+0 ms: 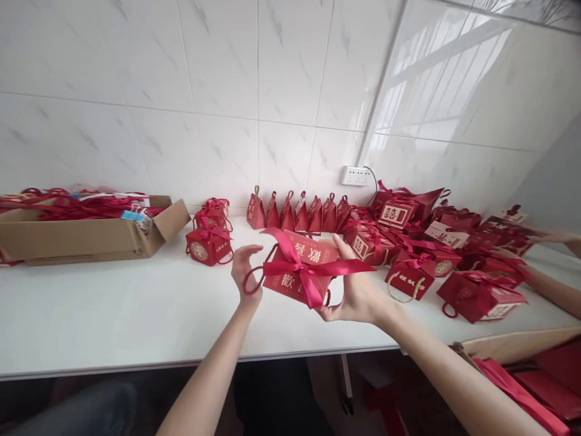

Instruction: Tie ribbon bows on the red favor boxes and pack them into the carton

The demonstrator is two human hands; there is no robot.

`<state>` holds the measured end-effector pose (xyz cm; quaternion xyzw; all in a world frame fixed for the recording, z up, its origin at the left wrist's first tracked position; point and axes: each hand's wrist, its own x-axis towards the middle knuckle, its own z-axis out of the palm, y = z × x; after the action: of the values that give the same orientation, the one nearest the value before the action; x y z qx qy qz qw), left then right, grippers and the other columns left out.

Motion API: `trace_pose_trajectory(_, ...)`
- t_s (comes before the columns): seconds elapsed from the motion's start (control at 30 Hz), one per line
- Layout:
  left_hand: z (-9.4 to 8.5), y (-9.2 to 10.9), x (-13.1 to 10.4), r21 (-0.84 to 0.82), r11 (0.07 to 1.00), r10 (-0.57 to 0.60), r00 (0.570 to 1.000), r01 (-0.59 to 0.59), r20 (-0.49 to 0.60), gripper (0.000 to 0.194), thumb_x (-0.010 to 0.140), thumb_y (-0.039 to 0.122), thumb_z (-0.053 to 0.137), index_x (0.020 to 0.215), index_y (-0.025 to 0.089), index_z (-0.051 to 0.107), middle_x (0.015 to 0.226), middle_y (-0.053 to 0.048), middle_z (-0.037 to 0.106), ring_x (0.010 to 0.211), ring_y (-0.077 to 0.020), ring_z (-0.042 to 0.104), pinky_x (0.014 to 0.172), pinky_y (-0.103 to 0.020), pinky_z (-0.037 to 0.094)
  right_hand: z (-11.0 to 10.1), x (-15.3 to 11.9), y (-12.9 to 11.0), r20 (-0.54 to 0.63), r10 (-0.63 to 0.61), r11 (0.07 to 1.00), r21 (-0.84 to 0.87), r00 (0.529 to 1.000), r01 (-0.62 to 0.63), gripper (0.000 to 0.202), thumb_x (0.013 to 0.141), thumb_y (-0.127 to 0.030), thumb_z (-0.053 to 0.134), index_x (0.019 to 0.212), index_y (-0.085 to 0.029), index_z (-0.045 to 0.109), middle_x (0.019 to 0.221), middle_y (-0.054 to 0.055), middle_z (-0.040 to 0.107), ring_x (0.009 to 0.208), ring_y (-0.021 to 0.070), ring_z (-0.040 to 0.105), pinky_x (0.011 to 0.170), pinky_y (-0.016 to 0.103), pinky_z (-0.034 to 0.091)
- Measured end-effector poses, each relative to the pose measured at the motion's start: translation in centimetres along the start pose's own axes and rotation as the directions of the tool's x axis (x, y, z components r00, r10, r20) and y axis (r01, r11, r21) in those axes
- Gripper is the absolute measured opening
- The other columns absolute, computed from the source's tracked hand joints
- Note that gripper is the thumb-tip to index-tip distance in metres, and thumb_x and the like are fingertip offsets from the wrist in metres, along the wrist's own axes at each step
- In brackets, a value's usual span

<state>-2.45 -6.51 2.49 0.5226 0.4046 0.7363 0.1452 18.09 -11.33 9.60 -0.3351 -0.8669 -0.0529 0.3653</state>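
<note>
Table (113, 315) stands along the wall (218, 72); on it, carton (91, 239) at left with ribbons (86, 208) in it, front box (207, 245) and rear box (211, 212) just right of that, row of packets (300, 215) at centre back, heap of boxes (408, 236) at right. Held box (297, 272) is before the row, socket strip (356, 176) on the wall behind. Second carton (499, 346) sits near right, packaging (556, 378) in it.

Two bare hands, the left (246, 272) and the right (358, 297), are holding a red cardboard gift box with satin bow (299, 266) above the white smooth table (136, 315). Seven red pointed paper boxes (300, 213) are standing behind.
</note>
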Motion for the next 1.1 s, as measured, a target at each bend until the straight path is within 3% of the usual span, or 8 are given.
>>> trace_pose_trajectory(0.13, -2.8, 2.9, -4.5, -0.046, 0.992, 0.112, 0.985, -0.119, -0.13, 0.06, 0.076, 0.064, 0.027, 0.114, 0.019, 0.038, 0.113, -0.014, 0.051, 0.11, -0.0296, 0.052, 0.094, -0.047, 0.043, 2.4, -0.1, -1.7, -0.059, 0.038, 0.991, 0.132, 0.998, -0.03, 0.093, 0.058, -0.044, 0.069, 0.137, -0.02, 0.025, 0.13, 0.015, 0.044, 0.121, 0.0371, 0.043, 0.096, 0.055, 0.041)
trace_pose_trajectory(0.33, -5.4, 6.7, -10.1, 0.289, 0.957, -0.022, 0.999, 0.014, 0.024, 0.096, 0.064, 0.071, 0.054, 0.139, 0.026, 0.013, 0.146, -0.014, 0.018, 0.136, -0.0326, 0.022, 0.106, -0.048, 0.033, 7.3, -1.4, -6.1, -0.255, 0.182, 0.956, 0.27, 0.95, -0.111, 0.101, 0.066, -0.046, 0.071, 0.142, -0.017, 0.011, 0.13, 0.019, 0.04, 0.124, 0.0373, 0.038, 0.094, 0.057, 0.041)
trace_pose_trajectory(0.57, -11.9, 5.4, -7.0, 0.441, 0.864, -0.293, 0.955, 0.242, 0.049, 0.057, 0.076, 0.048, 0.056, 0.124, 0.021, 0.043, 0.132, -0.012, 0.043, 0.128, -0.028, 0.038, 0.108, -0.045, 0.03, 10.9, -4.2, -10.7, 0.078, 0.279, 0.822, 0.497, 0.957, -0.28, 0.08, 0.074, -0.042, 0.067, 0.137, -0.02, 0.023, 0.114, 0.015, 0.05, 0.103, 0.0284, 0.057, 0.079, 0.044, 0.055)
trace_pose_trajectory(0.73, -16.3, 4.0, -5.1, 0.507, 0.78, -0.165, 0.902, 0.366, -0.398, 0.049, 0.077, 0.044, 0.052, 0.12, 0.022, 0.043, 0.132, -0.013, 0.04, 0.128, -0.0282, 0.036, 0.107, -0.047, 0.03, 10.9, -6.8, -9.6, 0.236, 0.188, 0.789, 0.543, 0.954, -0.289, 0.037, 0.084, -0.032, 0.056, 0.118, -0.023, 0.046, 0.105, 0.007, 0.059, 0.096, 0.0208, 0.062, 0.08, 0.034, 0.055)
trace_pose_trajectory(0.83, -14.7, 4.7, -6.1, 0.592, 0.794, 0.124, 0.919, 0.135, -0.375, 0.044, 0.08, 0.038, 0.051, 0.119, 0.021, 0.039, 0.128, -0.013, 0.04, 0.126, -0.0257, 0.037, 0.106, -0.045, 0.031, 11.1, -7.3, -7.2, 0.116, 0.316, 0.805, 0.493, 0.942, -0.331, 0.02, 0.089, -0.032, 0.044, 0.102, -0.02, 0.053, 0.099, 0.008, 0.061, 0.087, 0.0205, 0.063, 0.074, 0.034, 0.056)
trace_pose_trajectory(0.93, -10.8, 5.6, -7.3, 0.706, 0.679, 0.306, 0.952, -0.203, -0.021, 0.031, 0.081, 0.027, 0.05, 0.111, 0.022, 0.046, 0.118, -0.011, 0.047, 0.12, -0.0253, 0.043, 0.101, -0.044, 0.035, 11.6, -7.3, -4.9, 0.048, 0.42, 0.792, 0.468, 0.906, -0.392, 0.022, 0.09, -0.035, 0.041, 0.093, -0.019, 0.055, 0.09, 0.009, 0.063, 0.079, 0.0208, 0.064, 0.068, 0.034, 0.055)
trace_pose_trajectory(1.03, -6.8, 5.6, -7.1, 0.741, 0.564, 0.092, 0.919, -0.365, 0.383, 0.028, 0.08, 0.021, 0.05, 0.107, 0.023, 0.051, 0.124, -0.012, 0.048, 0.126, -0.0291, 0.038, 0.102, -0.05, 0.029, 11.8, -7.4, -3.9, 0.107, 0.442, 0.763, 0.477, 0.89, -0.436, 0.022, 0.09, -0.036, 0.041, 0.089, -0.02, 0.056, 0.084, 0.008, 0.064, 0.076, 0.0207, 0.065, 0.068, 0.034, 0.055)
trace_pose_trajectory(1.1, -5.0, 4.9, -6.1, 0.768, 0.536, -0.071, 0.888, -0.35, 0.455, 0.031, 0.08, 0.022, 0.049, 0.11, 0.022, 0.052, 0.132, -0.013, 0.044, 0.131, -0.0307, 0.032, 0.104, -0.054, 0.022, 11.7, -7.5, -3.8, 0.141, 0.433, 0.753, 0.486, 0.89, -0.443, 0.021, 0.089, -0.035, 0.041, 0.088, -0.02, 0.056, 0.085, 0.008, 0.064, 0.078, 0.0207, 0.065, 0.07, 0.034, 0.055)
